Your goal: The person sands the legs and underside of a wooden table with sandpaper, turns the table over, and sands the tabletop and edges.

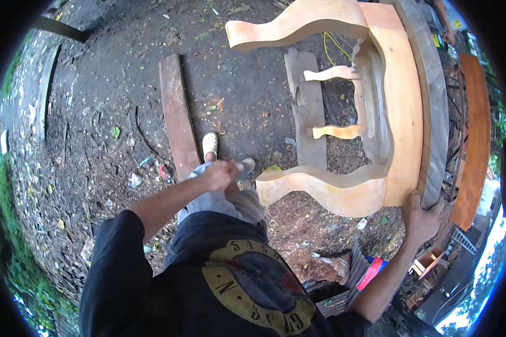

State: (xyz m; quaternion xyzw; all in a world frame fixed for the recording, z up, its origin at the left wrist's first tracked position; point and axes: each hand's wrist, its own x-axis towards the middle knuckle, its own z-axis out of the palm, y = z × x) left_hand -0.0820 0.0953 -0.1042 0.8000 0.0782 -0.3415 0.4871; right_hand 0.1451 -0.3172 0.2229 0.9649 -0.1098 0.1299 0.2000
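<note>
My left hand [222, 175] is closed in front of my legs, apart from the furniture. Whatever it may hold is hidden. With my right hand [423, 222] I grip the near corner of a wooden table [403, 106], thumb against its pale frame and fingers by the grey edge of its top [433, 106]. Several curved, carved legs extend toward the left of the view. The nearest leg [326, 188] is close to my left hand; another leg [303, 25] is at the far end. Two smaller-looking legs show beyond the frame.
A brown plank [177, 112] lies on the littered dirt by my feet. A weathered grey board [308, 112] lies beneath the table's legs. To the right is a reddish-brown board [471, 140]; a small wooden box [428, 260] sits lower right.
</note>
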